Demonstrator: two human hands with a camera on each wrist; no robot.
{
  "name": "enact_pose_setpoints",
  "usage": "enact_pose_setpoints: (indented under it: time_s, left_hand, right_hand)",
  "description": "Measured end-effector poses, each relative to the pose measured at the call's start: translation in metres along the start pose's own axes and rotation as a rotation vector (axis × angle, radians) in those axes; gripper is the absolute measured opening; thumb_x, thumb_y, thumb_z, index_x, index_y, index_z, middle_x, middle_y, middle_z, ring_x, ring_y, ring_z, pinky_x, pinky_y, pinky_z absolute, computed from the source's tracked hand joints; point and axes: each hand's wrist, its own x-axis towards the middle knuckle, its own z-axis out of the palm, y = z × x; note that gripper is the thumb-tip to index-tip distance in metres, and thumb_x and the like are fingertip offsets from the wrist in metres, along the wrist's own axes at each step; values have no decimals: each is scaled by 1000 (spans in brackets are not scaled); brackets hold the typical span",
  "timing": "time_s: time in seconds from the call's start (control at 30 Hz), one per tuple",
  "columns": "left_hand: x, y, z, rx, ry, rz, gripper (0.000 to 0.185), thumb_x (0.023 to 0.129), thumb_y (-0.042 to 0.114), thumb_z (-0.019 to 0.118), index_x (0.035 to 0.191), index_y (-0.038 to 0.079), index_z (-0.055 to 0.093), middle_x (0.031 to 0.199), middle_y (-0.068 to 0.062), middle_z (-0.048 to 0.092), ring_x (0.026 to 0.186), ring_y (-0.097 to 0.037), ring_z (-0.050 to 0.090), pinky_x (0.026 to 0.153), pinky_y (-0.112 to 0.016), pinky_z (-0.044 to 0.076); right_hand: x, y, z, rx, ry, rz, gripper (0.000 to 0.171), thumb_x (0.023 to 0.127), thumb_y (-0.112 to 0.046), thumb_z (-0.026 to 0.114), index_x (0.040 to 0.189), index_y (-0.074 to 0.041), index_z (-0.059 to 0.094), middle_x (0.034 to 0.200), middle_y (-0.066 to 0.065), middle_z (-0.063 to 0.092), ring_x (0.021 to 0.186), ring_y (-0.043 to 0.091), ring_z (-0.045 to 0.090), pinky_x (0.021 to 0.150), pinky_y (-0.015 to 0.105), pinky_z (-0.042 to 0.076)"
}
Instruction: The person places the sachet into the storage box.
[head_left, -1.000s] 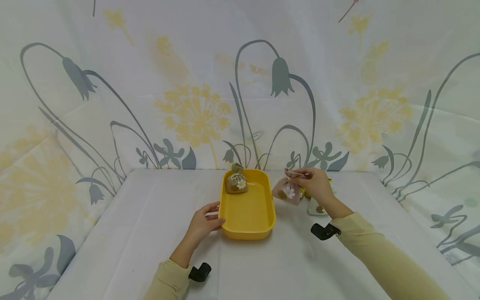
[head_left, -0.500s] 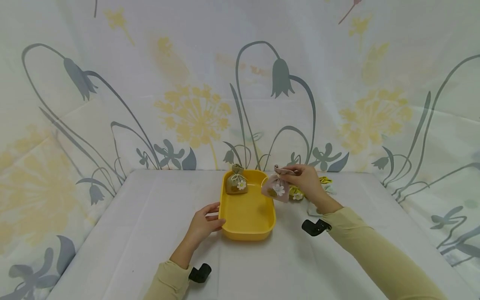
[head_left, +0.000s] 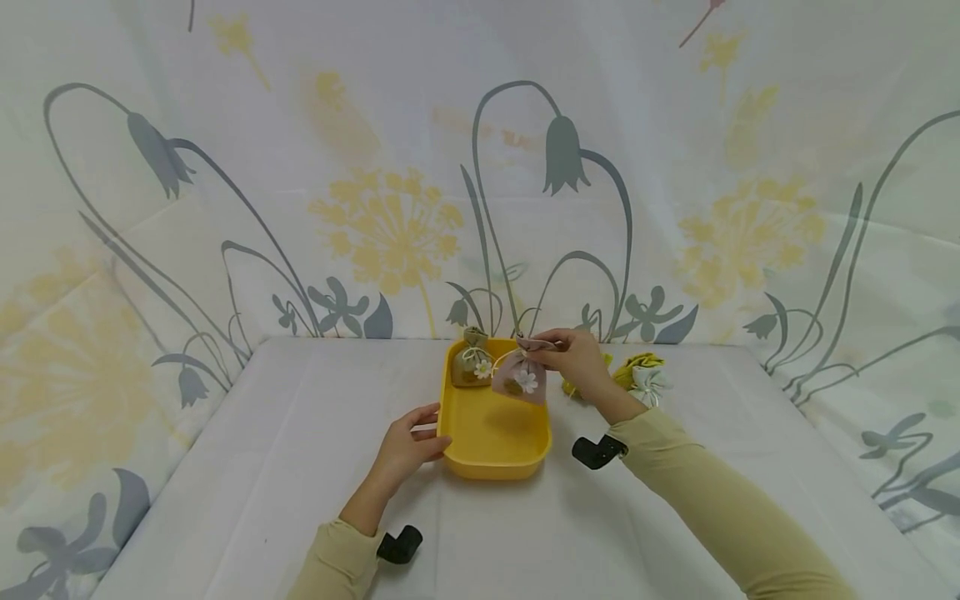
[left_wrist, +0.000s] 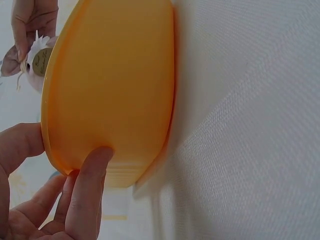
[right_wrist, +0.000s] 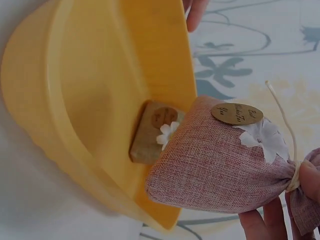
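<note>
My right hand pinches the gathered neck of a pink cloth drawstring pouch, which hangs over the right back part of a yellow plastic tray. A white flower and an oval brown tag decorate this pouch. Inside the tray's back left corner sits an olive-brown pouch with its own white flower, upright and tied with a pale cord. At the tray's left side, my left hand holds the wall, thumb at the rim and fingers against the outside in the left wrist view.
Right of the tray, partly behind my right hand, lie a yellow-green pouch and a pale mint one. The white-covered table meets a flower-printed curtain at its back edge.
My right hand has carried the pink pouch leftward, from beside the tray to above it. More of the pouches on the right now shows. The left hand and the tray stay put.
</note>
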Motion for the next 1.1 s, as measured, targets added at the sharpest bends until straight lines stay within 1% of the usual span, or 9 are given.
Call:
enact_pose_setpoints:
  time_s: [0.17, 0.3, 0.4, 0.47, 0.67, 0.8, 1.03, 1.1]
  left_hand:
    - [0, 0, -1, -4, 2, -3, 55, 83, 5, 69, 134, 5, 48, 125, -16, 50, 104, -28, 58, 73, -33, 56]
    - [0, 0, -1, -6, 7, -5, 55, 82, 5, 70, 133, 5, 49, 125, -15, 51, 104, -28, 58, 73, -32, 56]
    - [0, 0, 0, -5, 2, -4, 55, 82, 5, 70, 133, 5, 49, 124, -16, 51, 104, -28, 58, 72, -33, 56]
    - [0, 0, 0, -6, 1, -8, 56, 82, 7, 71, 133, 5, 49, 124, -15, 51, 103, -28, 58, 72, -32, 56]
    - [1, 0, -1, -6, 1, -13, 56, 82, 7, 71, 133, 5, 49, 124, -15, 51, 103, -27, 58, 73, -32, 56]
    - [1, 0, -1, -16, -4, -10, 56, 82, 6, 70, 133, 5, 48, 124, -16, 51, 104, -28, 58, 73, -32, 56]
    - [2, -1, -1, -11, 0, -12, 55, 83, 4, 69, 134, 5, 48, 125, -16, 51, 104, -29, 58, 72, -32, 56]
    - [2, -1, -1, -9, 3, -12, 55, 83, 4, 69, 134, 5, 48, 125, -16, 51, 105, -29, 58, 72, -32, 56]
  right_hand:
    - [7, 2, 16, 4, -12, -26, 25, 83, -8, 70, 105, 1, 67, 100, 13, 65, 83, 20, 64, 75, 33, 55]
    - [11, 3, 30, 61, -32, -49, 22, 83, -2, 67, 104, 5, 66, 97, 15, 66, 81, 20, 64, 72, 31, 56]
    - [13, 2, 39, 80, -42, -40, 21, 83, 0, 68, 102, 5, 67, 96, 14, 67, 81, 20, 64, 71, 31, 56]
    - [15, 2, 45, 64, -51, -44, 21, 82, 0, 68, 102, 6, 67, 97, 15, 67, 82, 22, 64, 71, 31, 56]
    - [25, -2, 62, -24, -52, 4, 22, 80, -3, 71, 101, 3, 68, 100, 14, 64, 83, 23, 62, 70, 31, 56]
    - [31, -2, 72, -47, -60, 26, 22, 80, -2, 71, 101, 4, 68, 99, 15, 64, 83, 24, 63, 71, 31, 56]
    - [40, -1, 81, -114, -69, 69, 24, 79, -6, 74, 101, 1, 69, 100, 12, 64, 85, 22, 62, 70, 28, 55]
    - [42, -2, 82, -121, -70, 85, 23, 78, -6, 74, 101, 0, 70, 100, 12, 64, 85, 23, 61, 71, 29, 55]
